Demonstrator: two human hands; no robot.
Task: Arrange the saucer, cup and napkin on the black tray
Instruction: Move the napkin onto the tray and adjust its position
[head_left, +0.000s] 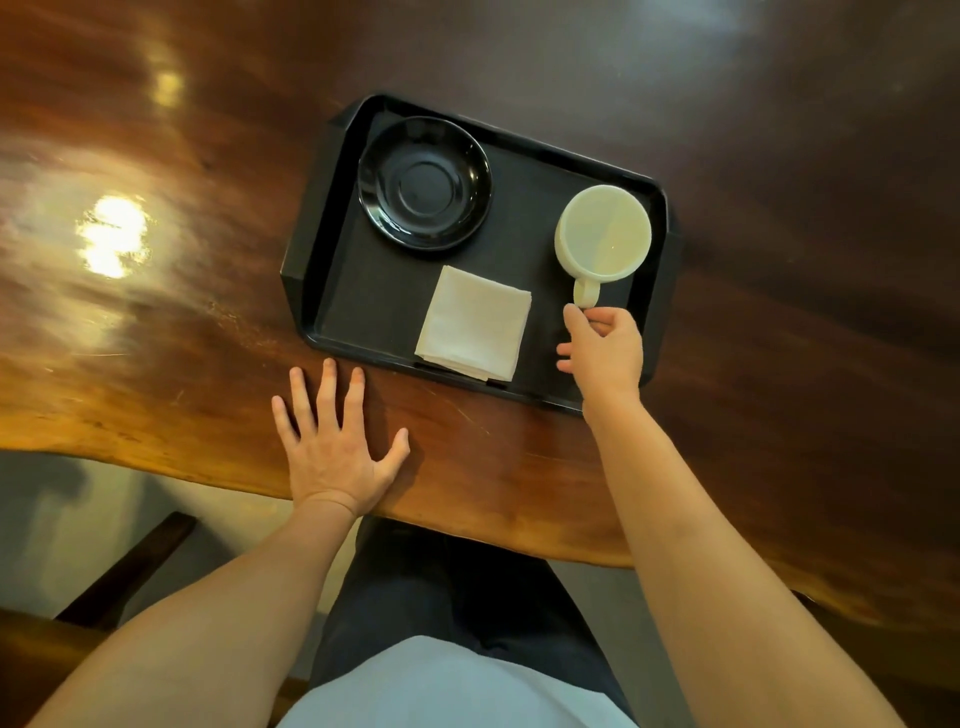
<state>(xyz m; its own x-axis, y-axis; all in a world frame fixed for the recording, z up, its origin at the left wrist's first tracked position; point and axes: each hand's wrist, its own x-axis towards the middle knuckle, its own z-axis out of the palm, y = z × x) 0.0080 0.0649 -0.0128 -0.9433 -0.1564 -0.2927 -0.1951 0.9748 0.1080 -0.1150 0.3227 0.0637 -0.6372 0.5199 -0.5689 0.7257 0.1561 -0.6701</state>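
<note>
The left hand (335, 441) lies flat and open on the table (156, 312) at lower centre, fingers spread, fingertips just short of the tray (332, 270). On the tray, a glossy black saucer (424, 182) sits upper left, empty. A folded white napkin (474, 322) lies at the near rim, one corner overhanging it. The cream cup (602, 231) stands upright at the right, near the rim, handle toward the right hand (602, 345), whose loosely curled fingers touch the handle; a firm grip cannot be confirmed. Bare tray floor lies between saucer and cup.
</note>
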